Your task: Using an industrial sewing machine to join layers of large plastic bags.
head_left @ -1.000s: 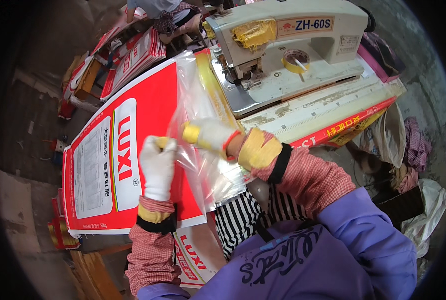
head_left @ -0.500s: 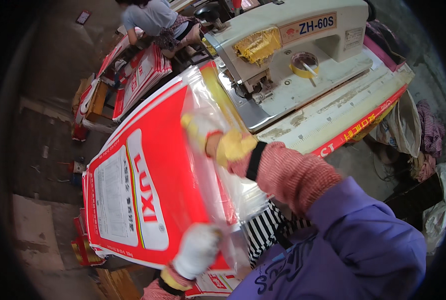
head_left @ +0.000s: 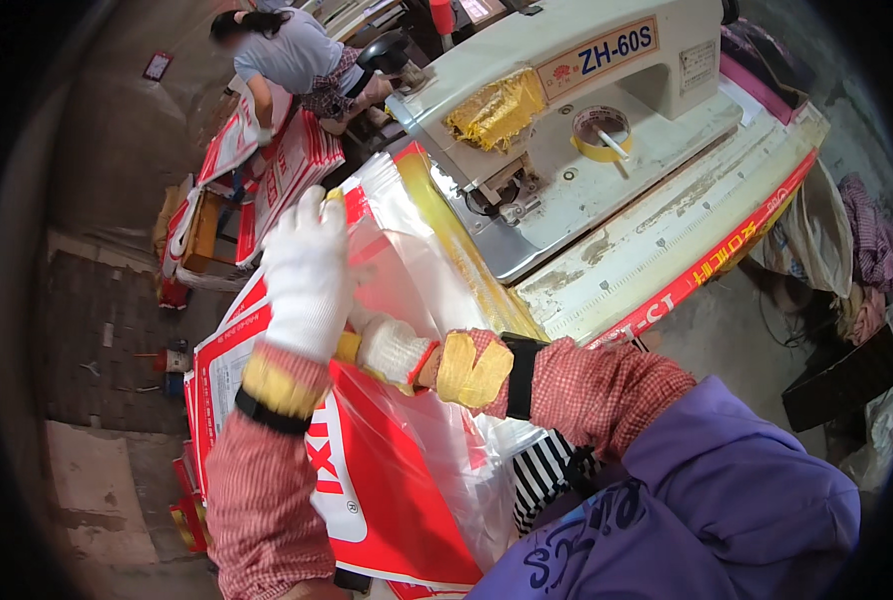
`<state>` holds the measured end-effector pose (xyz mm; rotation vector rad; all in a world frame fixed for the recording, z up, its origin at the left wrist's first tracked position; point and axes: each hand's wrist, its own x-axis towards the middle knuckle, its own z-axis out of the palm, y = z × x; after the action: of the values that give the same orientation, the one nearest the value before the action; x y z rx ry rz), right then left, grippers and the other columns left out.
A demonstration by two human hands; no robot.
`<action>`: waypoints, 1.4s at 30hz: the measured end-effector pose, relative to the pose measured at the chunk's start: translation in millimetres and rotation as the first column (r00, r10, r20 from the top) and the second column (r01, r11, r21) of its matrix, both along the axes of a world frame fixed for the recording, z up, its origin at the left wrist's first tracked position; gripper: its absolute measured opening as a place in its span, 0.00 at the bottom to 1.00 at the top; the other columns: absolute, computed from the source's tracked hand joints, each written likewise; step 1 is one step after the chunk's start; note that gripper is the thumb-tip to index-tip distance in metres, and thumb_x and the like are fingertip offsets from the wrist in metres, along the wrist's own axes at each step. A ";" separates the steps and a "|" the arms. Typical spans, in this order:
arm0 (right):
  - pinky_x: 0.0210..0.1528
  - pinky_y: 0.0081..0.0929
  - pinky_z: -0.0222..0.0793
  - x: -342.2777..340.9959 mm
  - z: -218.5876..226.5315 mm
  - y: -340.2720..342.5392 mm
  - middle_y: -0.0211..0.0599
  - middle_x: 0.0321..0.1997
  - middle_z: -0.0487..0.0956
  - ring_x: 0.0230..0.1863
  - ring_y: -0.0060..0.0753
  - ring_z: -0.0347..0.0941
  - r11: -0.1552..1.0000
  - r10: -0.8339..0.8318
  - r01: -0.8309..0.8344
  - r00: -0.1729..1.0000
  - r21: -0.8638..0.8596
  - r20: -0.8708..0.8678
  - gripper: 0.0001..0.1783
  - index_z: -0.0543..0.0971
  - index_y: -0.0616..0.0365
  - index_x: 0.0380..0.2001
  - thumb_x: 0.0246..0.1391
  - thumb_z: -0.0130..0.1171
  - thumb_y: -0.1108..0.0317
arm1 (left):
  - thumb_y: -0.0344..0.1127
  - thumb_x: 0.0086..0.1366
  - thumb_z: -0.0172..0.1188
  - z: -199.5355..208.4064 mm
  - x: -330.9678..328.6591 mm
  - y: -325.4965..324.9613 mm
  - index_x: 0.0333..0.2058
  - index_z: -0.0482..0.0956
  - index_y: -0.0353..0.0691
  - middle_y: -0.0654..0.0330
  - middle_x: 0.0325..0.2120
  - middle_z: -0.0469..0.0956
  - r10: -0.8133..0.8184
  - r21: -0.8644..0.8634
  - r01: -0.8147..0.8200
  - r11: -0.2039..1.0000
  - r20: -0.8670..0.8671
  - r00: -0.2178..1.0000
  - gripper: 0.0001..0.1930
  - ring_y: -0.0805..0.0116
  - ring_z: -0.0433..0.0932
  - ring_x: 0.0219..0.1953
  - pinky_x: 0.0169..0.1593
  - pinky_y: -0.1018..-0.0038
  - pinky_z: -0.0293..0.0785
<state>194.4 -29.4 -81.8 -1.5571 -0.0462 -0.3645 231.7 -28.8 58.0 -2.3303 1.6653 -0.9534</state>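
Several red and white woven bags (head_left: 387,480) lie in a stack before me, with a clear plastic liner (head_left: 437,420) along the side nearest me. My left hand (head_left: 307,275), in a white knit glove, rests over the upper part of the top bag, its fingers stretched out. Just right of that wrist, my right hand (head_left: 392,350) reaches to the bag and liner from the right. Its glove is white with yellow patches; its fingertips are hidden, so their grip does not show. Both forearms wear pink checked sleeves with black bands.
An industrial sewing machine (head_left: 607,90) stands on a worn table (head_left: 657,240) at the upper right. A tape roll (head_left: 602,135) with a white stick lies on its bed. Another person (head_left: 292,60) bends over stacked bags (head_left: 292,165) at the upper left.
My left hand has moved from the bag's near end up to its far part. My right hand has come lower, nearer the left wrist. The top bag and liner have shifted and folded.
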 end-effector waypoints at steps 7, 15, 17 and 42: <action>0.42 0.36 0.66 -33.1 -3.0 -2.2 0.43 0.38 0.75 0.41 0.48 0.72 0.880 0.303 -0.301 0.951 -0.368 -0.054 0.24 0.69 0.50 0.45 0.51 0.48 0.47 | 0.31 0.51 0.51 -50.7 4.9 2.0 0.31 0.72 0.43 0.57 0.22 0.73 0.191 0.592 -0.152 0.792 -0.004 0.982 0.06 0.61 0.76 0.25 0.28 0.65 0.73; 0.25 0.40 0.68 -19.5 -7.7 4.9 0.47 0.29 0.77 0.22 0.48 0.74 0.853 0.237 -0.248 0.968 -0.458 -0.083 0.27 0.62 0.39 0.55 0.48 0.48 0.62 | 0.34 0.55 0.49 -58.1 75.5 -8.9 0.31 0.71 0.45 0.58 0.26 0.75 0.482 0.279 -0.579 0.766 0.348 0.805 0.05 0.64 0.79 0.23 0.22 0.69 0.75; 0.27 0.39 0.70 -17.3 -22.2 27.8 0.50 0.32 0.76 0.25 0.46 0.74 0.782 0.341 -0.458 0.882 -0.423 -0.325 0.25 0.65 0.41 0.53 0.47 0.49 0.63 | 0.34 0.56 0.48 -24.2 84.1 -19.9 0.30 0.73 0.45 0.58 0.25 0.76 0.423 0.268 -0.543 0.796 0.397 0.815 0.05 0.62 0.79 0.24 0.25 0.68 0.76; 0.35 0.36 0.71 -187.2 31.6 -149.3 0.42 0.29 0.78 0.33 0.46 0.75 0.756 -0.379 0.200 0.910 -0.624 -0.168 0.30 0.69 0.59 0.47 0.40 0.61 0.57 | 0.38 0.60 0.41 127.6 21.6 -61.1 0.36 0.74 0.42 0.53 0.35 0.76 0.489 0.251 -0.629 0.736 0.446 0.750 0.13 0.53 0.75 0.40 0.41 0.62 0.71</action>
<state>7.2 -178.7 -50.2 -2.2490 0.3507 -0.3884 253.3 -90.0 185.6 -2.0330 0.8064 -0.7546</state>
